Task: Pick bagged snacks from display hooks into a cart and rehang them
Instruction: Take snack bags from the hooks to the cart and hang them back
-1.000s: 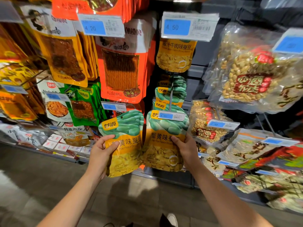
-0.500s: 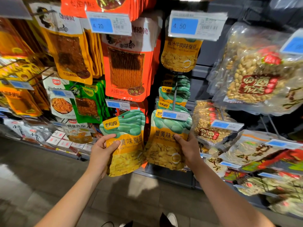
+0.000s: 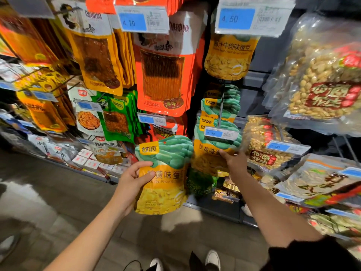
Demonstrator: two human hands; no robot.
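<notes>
This was a shop, a snack aisle by the look of it. Sealed bags hung in rows from metal hooks (image 3: 220,112), several deep on each hook. Blue price tags (image 3: 235,18) with barcodes sat at the hook ends (one read 4.50, another (image 3: 132,22) 4.20). The same goods repeated: orange strip bags (image 3: 162,75), green-and-yellow bean bags (image 3: 220,102), clear peanut bags (image 3: 320,79). Small boxes (image 3: 86,159) lay on a low shelf at the left. A grey tiled floor (image 3: 48,192) ran along the foot of the display.
</notes>
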